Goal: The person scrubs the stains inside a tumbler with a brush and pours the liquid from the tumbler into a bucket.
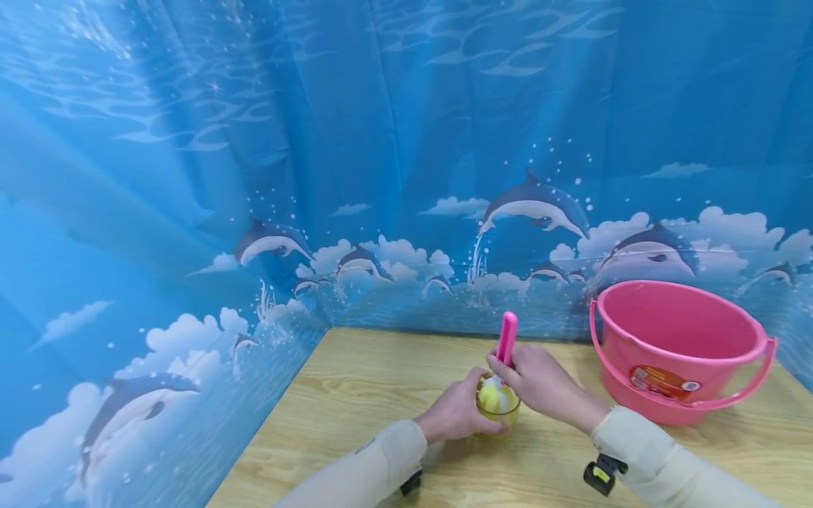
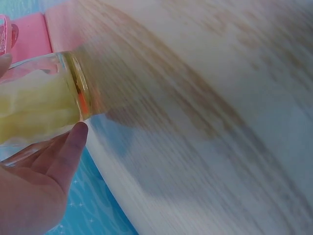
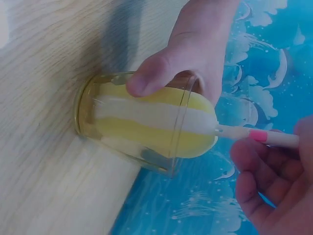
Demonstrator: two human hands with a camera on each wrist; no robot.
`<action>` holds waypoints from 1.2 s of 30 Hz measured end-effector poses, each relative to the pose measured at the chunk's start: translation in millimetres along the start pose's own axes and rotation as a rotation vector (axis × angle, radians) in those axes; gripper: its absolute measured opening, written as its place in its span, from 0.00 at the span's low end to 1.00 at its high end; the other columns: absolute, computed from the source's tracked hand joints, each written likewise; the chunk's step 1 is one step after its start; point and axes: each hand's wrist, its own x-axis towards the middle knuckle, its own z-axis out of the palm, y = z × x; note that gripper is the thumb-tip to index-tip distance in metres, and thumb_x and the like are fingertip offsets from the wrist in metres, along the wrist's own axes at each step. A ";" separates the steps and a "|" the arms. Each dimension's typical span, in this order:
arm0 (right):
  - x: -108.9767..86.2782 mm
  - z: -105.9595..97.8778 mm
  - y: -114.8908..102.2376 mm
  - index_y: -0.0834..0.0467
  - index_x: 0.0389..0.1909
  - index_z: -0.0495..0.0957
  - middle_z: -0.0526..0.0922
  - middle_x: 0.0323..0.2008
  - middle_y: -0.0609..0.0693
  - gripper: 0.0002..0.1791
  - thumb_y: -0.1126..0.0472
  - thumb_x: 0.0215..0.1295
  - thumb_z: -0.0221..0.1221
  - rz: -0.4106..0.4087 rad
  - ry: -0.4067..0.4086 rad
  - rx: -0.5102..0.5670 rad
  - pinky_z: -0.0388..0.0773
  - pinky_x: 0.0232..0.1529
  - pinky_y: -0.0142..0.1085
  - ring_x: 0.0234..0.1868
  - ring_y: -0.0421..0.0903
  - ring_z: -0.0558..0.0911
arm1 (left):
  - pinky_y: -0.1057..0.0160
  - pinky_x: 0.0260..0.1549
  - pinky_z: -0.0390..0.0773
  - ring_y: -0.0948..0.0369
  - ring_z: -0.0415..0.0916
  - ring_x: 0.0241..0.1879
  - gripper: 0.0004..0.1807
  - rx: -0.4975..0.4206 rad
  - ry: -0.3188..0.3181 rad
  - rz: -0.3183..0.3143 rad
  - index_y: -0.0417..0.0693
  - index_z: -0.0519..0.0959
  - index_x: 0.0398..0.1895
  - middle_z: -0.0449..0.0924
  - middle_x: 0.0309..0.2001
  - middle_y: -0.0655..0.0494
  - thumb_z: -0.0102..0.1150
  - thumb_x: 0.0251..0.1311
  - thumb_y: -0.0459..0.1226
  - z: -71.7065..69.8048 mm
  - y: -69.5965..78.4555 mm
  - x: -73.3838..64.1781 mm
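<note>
A clear, yellowish drinking glass [image 1: 503,423] stands upright on the wooden table, and my left hand [image 1: 456,409] grips it from the side, thumb across its near wall. Inside the glass is the yellow-and-white sponge head [image 3: 156,134] of a cup brush, filling most of it and rising slightly past the rim in the right wrist view. My right hand [image 1: 540,377] holds the brush by its pink-and-white handle [image 1: 507,337], fingers curled around it above the glass. In the left wrist view, fingers of the left hand [image 2: 44,171] lie along the glass wall [image 2: 73,83].
A pink bucket [image 1: 682,317] with its handle hanging down stands on the table to the right, beyond the right forearm. Blue dolphin-print sheeting [image 1: 394,176] hangs behind and to the left of the wooden table [image 1: 343,395].
</note>
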 end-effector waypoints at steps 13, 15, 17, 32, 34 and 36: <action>-10.8 -8.9 -12.9 0.53 0.36 0.84 0.64 0.13 0.38 0.09 0.55 0.73 0.58 -0.147 0.079 -0.140 0.63 0.16 0.27 0.14 0.33 0.61 | 0.62 0.54 0.79 0.71 0.77 0.49 0.48 -0.016 -0.005 -0.028 0.65 0.65 0.67 0.80 0.52 0.67 0.82 0.41 0.52 0.3 1.5 -0.5; -12.1 -8.7 -13.4 0.53 0.36 0.84 0.65 0.13 0.38 0.09 0.55 0.73 0.58 -0.149 0.062 -0.151 0.64 0.17 0.27 0.14 0.33 0.62 | 0.61 0.54 0.79 0.70 0.77 0.49 0.48 -0.018 -0.006 -0.036 0.65 0.65 0.67 0.80 0.52 0.66 0.82 0.41 0.52 0.3 1.8 -0.6; -13.1 -7.9 -13.0 0.54 0.37 0.84 0.65 0.13 0.38 0.10 0.54 0.73 0.58 -0.148 0.043 -0.159 0.65 0.17 0.27 0.14 0.33 0.62 | 0.60 0.53 0.79 0.69 0.77 0.50 0.48 -0.015 -0.007 -0.043 0.66 0.65 0.67 0.80 0.53 0.65 0.82 0.41 0.52 0.3 2.3 -0.7; -16.6 -10.8 -8.6 0.55 0.38 0.84 0.68 0.14 0.36 0.11 0.54 0.75 0.56 -0.192 0.050 -0.175 0.68 0.19 0.27 0.15 0.32 0.64 | 0.58 0.54 0.79 0.66 0.77 0.51 0.49 0.006 -0.007 -0.045 0.66 0.65 0.68 0.80 0.55 0.62 0.81 0.40 0.56 1.3 1.6 -0.3; -17.6 -13.3 -10.8 0.55 0.37 0.83 0.68 0.15 0.35 0.10 0.54 0.75 0.57 -0.209 0.060 -0.197 0.68 0.19 0.27 0.15 0.31 0.64 | 0.59 0.54 0.79 0.67 0.77 0.50 0.50 0.003 -0.008 -0.037 0.65 0.65 0.68 0.80 0.54 0.63 0.81 0.40 0.56 1.2 0.9 -0.4; -18.4 -15.6 -12.8 0.54 0.37 0.82 0.67 0.14 0.35 0.09 0.55 0.74 0.57 -0.228 0.070 -0.221 0.67 0.18 0.26 0.15 0.31 0.64 | 0.60 0.53 0.80 0.68 0.77 0.50 0.49 -0.006 -0.011 -0.025 0.65 0.65 0.68 0.80 0.54 0.64 0.81 0.40 0.55 0.7 0.5 -0.6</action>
